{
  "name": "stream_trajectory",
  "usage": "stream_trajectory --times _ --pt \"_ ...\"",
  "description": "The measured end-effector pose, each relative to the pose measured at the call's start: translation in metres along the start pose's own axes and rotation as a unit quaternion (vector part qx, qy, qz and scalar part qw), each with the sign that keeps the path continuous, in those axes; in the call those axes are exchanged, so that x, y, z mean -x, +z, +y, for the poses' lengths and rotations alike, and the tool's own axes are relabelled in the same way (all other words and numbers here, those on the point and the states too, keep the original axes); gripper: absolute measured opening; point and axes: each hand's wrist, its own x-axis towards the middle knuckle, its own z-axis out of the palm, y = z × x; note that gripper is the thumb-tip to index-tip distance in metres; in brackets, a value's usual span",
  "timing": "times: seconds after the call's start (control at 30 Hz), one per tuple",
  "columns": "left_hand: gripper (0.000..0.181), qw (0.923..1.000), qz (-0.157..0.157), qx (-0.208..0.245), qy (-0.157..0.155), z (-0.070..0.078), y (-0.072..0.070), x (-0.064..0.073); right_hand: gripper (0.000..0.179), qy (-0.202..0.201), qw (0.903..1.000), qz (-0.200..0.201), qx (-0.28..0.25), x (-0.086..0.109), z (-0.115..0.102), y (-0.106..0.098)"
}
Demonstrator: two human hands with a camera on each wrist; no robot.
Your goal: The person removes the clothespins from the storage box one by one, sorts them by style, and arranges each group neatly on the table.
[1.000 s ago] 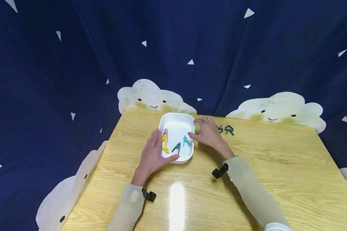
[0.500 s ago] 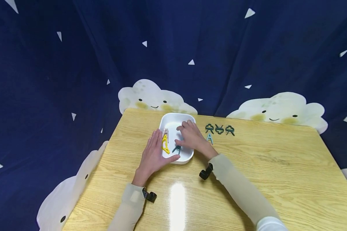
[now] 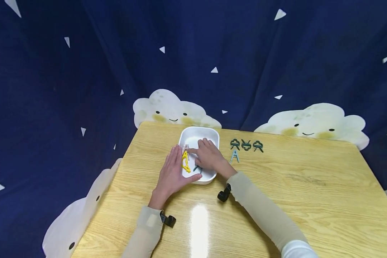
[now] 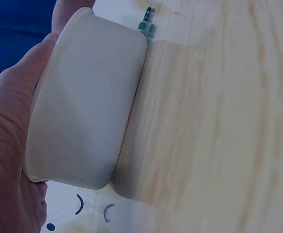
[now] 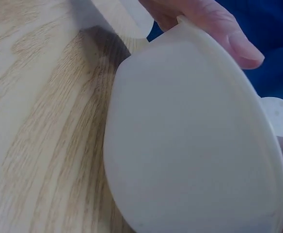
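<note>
A white plastic tub (image 3: 193, 131) holds several clothespins. In it are a pale pink clothespin (image 3: 186, 147), yellow clothespins (image 3: 186, 163) by the left wall and a dark green clothespin (image 3: 196, 168) partly covered by my right hand. My left hand (image 3: 172, 172) rests along the tub's left side, fingers straight and thumb over the near rim; the left wrist view shows it against the tub's outer wall. Reaching over the right rim, my right hand (image 3: 209, 156) has its index finger extended beside the pink clothespin. Its work is hidden behind the tub wall in the right wrist view.
Right of the tub, dark green cloud-shaped clips (image 3: 246, 144) lie in a row on the wooden table (image 3: 293, 186). Below the row's left end lies a light blue clothespin (image 3: 234, 156). A dark blue curtain (image 3: 187, 53) hangs behind the table's far edge.
My right hand has moved left from the tub's right rim into the tub. The light blue clothespin inside the tub is no longer visible there. My left hand has stayed in place.
</note>
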Motion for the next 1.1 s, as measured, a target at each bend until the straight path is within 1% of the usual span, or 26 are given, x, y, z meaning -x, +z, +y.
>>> stream_trajectory --times 0.13,0.23,0.27,0.33,0.43,0.5,0.53,0.63,0.83,0.97,1.1 --pt "0.137 1.0 -0.001 0.001 0.001 0.0 0.0012 -0.0011 0.038 0.01 0.9999 0.008 0.005 0.0001 -0.0001 0.0011" --pt "0.137 1.0 0.0 0.003 0.003 0.0002 0.0019 -0.0019 0.025 0.023 0.9993 0.028 -0.002 0.0005 0.0004 0.0009" --pt "0.137 1.0 0.0 0.004 0.003 0.0001 0.0022 -0.002 0.024 0.028 0.9989 0.036 -0.007 0.001 0.0004 0.0003" --pt "0.137 1.0 0.003 0.002 0.007 -0.0003 0.0028 -0.0023 0.023 0.035 0.9978 0.053 -0.018 0.0015 0.0005 -0.0003" --pt "0.136 0.9999 0.009 -0.001 0.01 -0.001 0.0038 -0.0021 0.036 0.026 0.9968 0.07 -0.028 0.0024 0.0005 -0.0004" --pt "0.136 0.9999 0.012 -0.004 0.011 -0.0015 0.0038 -0.002 0.05 0.008 0.9973 0.069 -0.025 0.0022 0.0005 0.0002" --pt "0.136 0.9999 0.012 -0.004 0.011 -0.0017 0.0036 -0.002 0.054 -0.002 0.9976 0.065 -0.022 0.0019 0.0007 0.0007" --pt "0.136 0.9999 0.011 -0.001 0.011 -0.0019 0.0031 -0.0019 0.054 -0.021 0.9981 0.055 -0.018 0.0016 0.0013 0.0022" --pt "0.135 0.9999 0.009 0.003 0.006 -0.0022 0.0027 -0.0013 0.056 -0.025 0.9989 0.036 -0.018 0.0004 0.0014 0.0032" --pt "0.136 0.9999 0.008 0.005 0.006 -0.0021 0.0023 -0.0015 0.047 -0.032 0.9992 0.026 -0.005 -0.0004 0.001 0.0031" --pt "0.136 0.9999 0.009 0.008 0.007 -0.0016 0.0022 -0.0012 0.032 -0.011 0.9994 0.026 -0.019 -0.0001 0.0002 0.0032"
